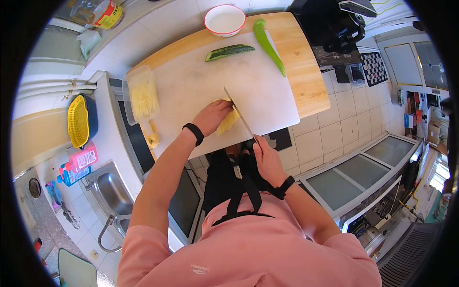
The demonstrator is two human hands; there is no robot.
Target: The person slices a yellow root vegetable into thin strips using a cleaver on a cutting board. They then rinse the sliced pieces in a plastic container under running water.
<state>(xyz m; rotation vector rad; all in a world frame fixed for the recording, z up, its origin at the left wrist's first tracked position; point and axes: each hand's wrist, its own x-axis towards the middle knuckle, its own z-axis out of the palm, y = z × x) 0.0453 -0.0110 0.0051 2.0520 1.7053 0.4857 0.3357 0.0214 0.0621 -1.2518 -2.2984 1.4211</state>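
Note:
My right hand (267, 158) grips a kitchen knife (240, 113), its blade standing against the right side of sliced yellow potato (228, 122) on a white cutting board (186, 86). My left hand (213, 116) presses on the slices with bent fingers, close to the blade. Farther back on the board lie a piece of cucumber (230, 52) and a long green pepper (269, 48). A clear plastic container (143, 95) of pale yellow shreds stands at the board's left edge. Near it sits a small peeled-looking yellowish piece (153, 140). The knife's handle is mostly hidden by my right hand.
A white bowl with a red rim (225, 20) stands at the back of the wooden board (308, 71). A black appliance (330, 28) is at the back right. To the left are a yellow basket (79, 120), pump bottles (83, 158) and a steel sink (113, 193).

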